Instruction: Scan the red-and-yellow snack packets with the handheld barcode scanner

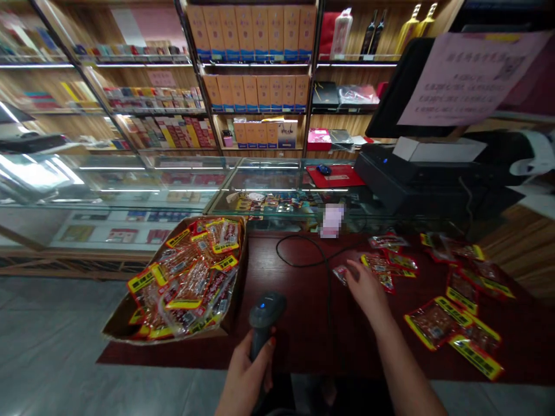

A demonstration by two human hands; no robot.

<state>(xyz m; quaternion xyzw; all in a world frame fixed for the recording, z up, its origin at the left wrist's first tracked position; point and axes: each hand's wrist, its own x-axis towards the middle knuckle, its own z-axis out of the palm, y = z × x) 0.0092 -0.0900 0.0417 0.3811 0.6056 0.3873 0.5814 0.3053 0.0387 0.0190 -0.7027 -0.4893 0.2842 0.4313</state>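
I see a shop interior ahead. Wooden shelves [255, 75] line the back wall, lit by strip lights under each board and packed with orange boxes [251, 32], colourful packets and, at upper right, bottles [375, 32]. A glass display counter [173, 185] runs across in front of them, reflecting the lights. The dark red surface [303, 323] sits nearest me. The floor [47, 346] at lower left is grey tile. A black monitor [403, 86] with a pink notice [468, 75] stands at right.
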